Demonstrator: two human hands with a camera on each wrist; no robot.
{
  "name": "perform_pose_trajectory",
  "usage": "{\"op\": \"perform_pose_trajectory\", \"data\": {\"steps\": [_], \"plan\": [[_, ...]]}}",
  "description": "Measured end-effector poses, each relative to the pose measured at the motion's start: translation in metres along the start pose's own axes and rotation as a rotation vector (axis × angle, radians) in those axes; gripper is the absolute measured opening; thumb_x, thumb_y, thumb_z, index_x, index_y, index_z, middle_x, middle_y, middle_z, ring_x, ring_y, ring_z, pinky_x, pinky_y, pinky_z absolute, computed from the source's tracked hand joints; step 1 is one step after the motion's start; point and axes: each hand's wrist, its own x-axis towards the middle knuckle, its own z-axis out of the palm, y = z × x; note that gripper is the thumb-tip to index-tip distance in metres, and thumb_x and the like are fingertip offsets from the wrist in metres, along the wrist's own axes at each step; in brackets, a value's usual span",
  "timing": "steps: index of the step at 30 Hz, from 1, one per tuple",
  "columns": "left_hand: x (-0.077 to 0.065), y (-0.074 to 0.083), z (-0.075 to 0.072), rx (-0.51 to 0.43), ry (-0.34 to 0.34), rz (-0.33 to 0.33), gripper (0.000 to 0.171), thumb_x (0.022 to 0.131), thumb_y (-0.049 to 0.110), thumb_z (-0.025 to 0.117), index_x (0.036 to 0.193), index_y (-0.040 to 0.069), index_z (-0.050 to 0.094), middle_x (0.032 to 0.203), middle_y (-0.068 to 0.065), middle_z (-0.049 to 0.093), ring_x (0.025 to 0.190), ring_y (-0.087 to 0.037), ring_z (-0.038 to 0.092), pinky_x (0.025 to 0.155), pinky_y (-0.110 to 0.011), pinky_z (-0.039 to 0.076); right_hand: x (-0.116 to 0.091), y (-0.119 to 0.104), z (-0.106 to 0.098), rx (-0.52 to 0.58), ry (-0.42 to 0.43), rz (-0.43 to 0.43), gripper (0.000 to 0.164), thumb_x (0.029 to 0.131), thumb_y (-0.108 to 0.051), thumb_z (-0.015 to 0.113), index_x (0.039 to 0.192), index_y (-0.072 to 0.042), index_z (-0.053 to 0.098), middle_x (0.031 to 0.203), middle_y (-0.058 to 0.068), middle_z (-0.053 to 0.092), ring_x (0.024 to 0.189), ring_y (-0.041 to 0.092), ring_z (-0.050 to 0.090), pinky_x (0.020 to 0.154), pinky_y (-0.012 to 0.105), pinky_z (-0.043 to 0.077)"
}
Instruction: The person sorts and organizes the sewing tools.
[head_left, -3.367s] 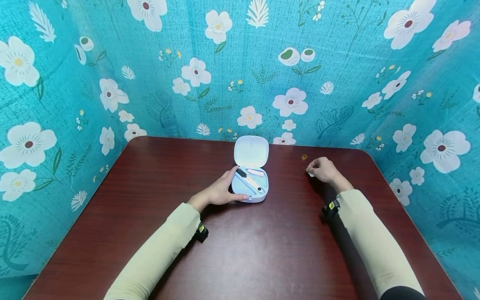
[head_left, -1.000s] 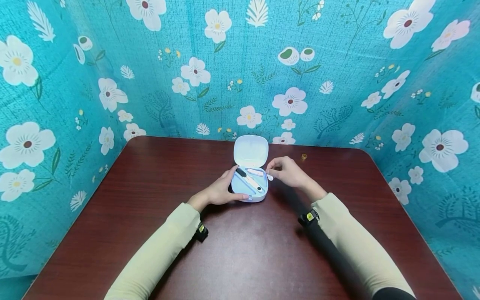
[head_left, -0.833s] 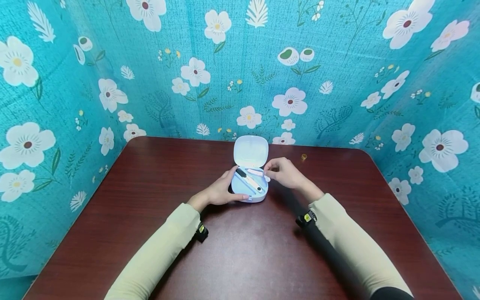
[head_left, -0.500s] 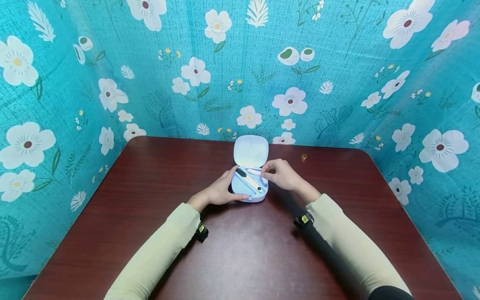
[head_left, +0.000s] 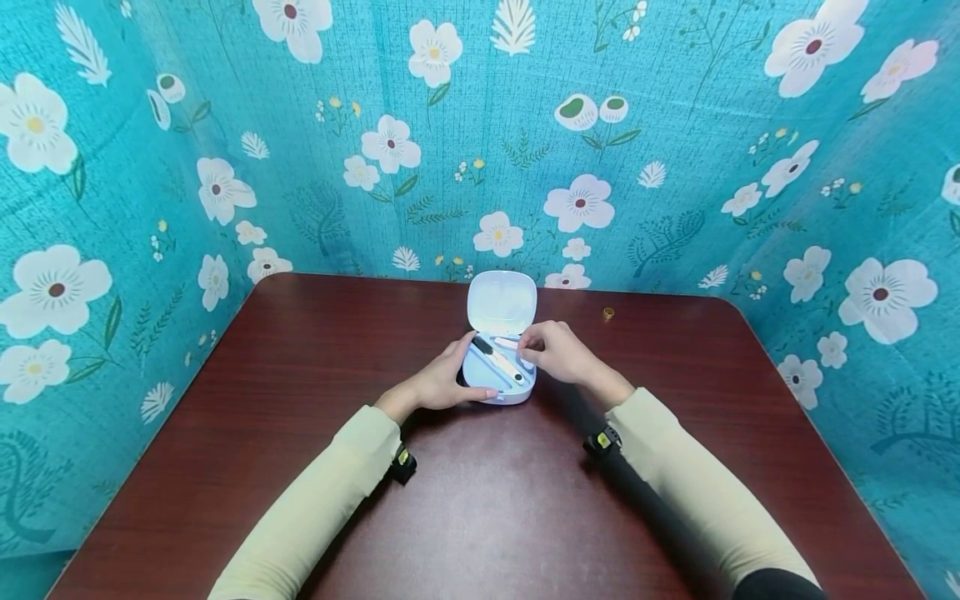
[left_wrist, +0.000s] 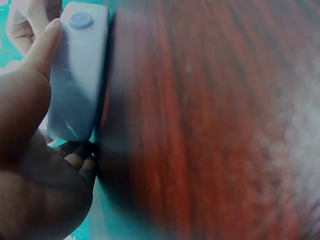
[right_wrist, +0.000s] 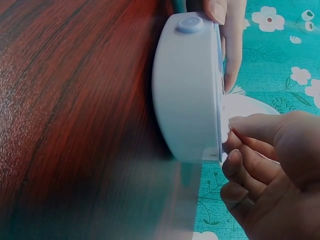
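Observation:
A pale blue-white case stands on the table with its lid raised at the back. Inside lie a white pen-like device with a black end and a short pinkish-white stick. My left hand grips the case from the left, thumb at the front near the round button, fingers along the side. My right hand is over the case's right part, pinching a small white piece between thumb and fingers. Most of that piece is hidden, so its kind is unclear.
A small gold ring-shaped item lies near the table's back edge, right of the case. Beneath everything is the dark red-brown table. A turquoise flowered cloth hangs behind and at both sides.
My right hand has moved left from beside the gold ring-shaped item to over the case's right part, carrying the small white piece. The left hand and the case have stayed put.

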Motion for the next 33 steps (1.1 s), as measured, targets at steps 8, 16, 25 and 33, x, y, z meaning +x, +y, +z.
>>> {"op": "perform_pose_trajectory", "data": {"steps": [8,16,25,33], "plan": [[0.001,-0.001,0.001,0.011,-0.002,-0.007,0.118,0.084,0.056,0.080,0.166,0.017,0.003,0.165,-0.016,0.022,0.147,-0.028,0.032,0.120,-0.045,0.029,-0.002,-0.003,-0.003,-0.034,0.003,-0.018,0.006,0.095,-0.007,0.072,0.096,-0.007,0.078,0.090,0.003,0.074,0.079,0.018,0.062,0.074,0.033,0.054],[0.002,-0.002,0.001,0.010,0.001,0.002,0.118,0.085,0.054,0.080,0.166,0.017,0.004,0.165,-0.016,0.022,0.147,-0.028,0.032,0.120,-0.046,0.029,-0.006,-0.005,-0.009,-0.063,0.001,-0.016,0.009,0.095,-0.008,0.072,0.102,-0.006,0.078,0.094,0.004,0.075,0.080,0.018,0.063,0.076,0.035,0.054],[0.002,-0.002,0.001,0.018,0.005,0.005,0.118,0.084,0.056,0.080,0.166,0.017,0.003,0.165,-0.016,0.023,0.147,-0.027,0.033,0.120,-0.045,0.029,-0.012,-0.004,-0.018,-0.066,0.002,-0.046,0.011,0.094,-0.007,0.074,0.104,-0.005,0.078,0.094,0.004,0.074,0.079,0.020,0.061,0.071,0.035,0.052],[0.001,-0.003,0.002,0.003,0.013,0.007,0.118,0.084,0.055,0.081,0.166,0.018,0.005,0.164,-0.016,0.024,0.145,-0.028,0.034,0.120,-0.046,0.029,-0.015,0.003,-0.027,-0.100,-0.015,-0.047,0.015,0.093,-0.010,0.076,0.107,-0.004,0.076,0.099,0.005,0.073,0.086,0.019,0.064,0.079,0.038,0.056]]}}
